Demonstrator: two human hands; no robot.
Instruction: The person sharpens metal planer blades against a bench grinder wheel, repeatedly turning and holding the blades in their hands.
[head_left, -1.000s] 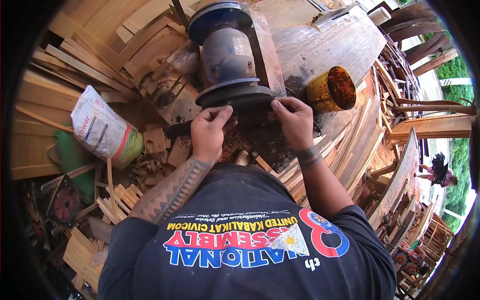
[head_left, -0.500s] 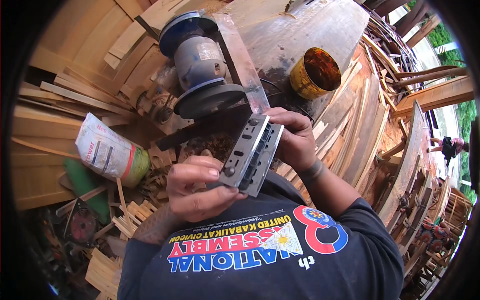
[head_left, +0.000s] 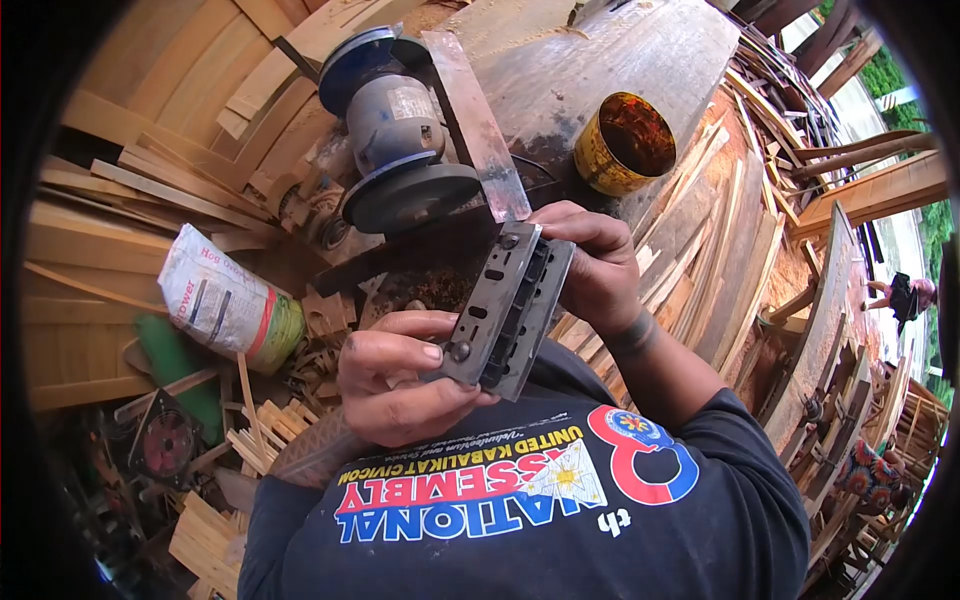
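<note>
Grey metal block (head_left: 498, 305) slants near the grinder (head_left: 395, 125), left fingers (head_left: 425, 408) pinching its lower end, right fingers (head_left: 575, 222) its upper end, seemingly so the slots face up into view.

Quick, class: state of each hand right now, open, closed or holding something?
Left hand: closed, holding the slotted metal block at the end nearer the body.
Right hand: closed, holding the same block near its far end.

Drawn back from the grinding wheel (head_left: 412, 200), your left hand (head_left: 393, 382) and right hand (head_left: 597, 268) are now holding a slotted metal block (head_left: 490, 293) aslant.
</note>
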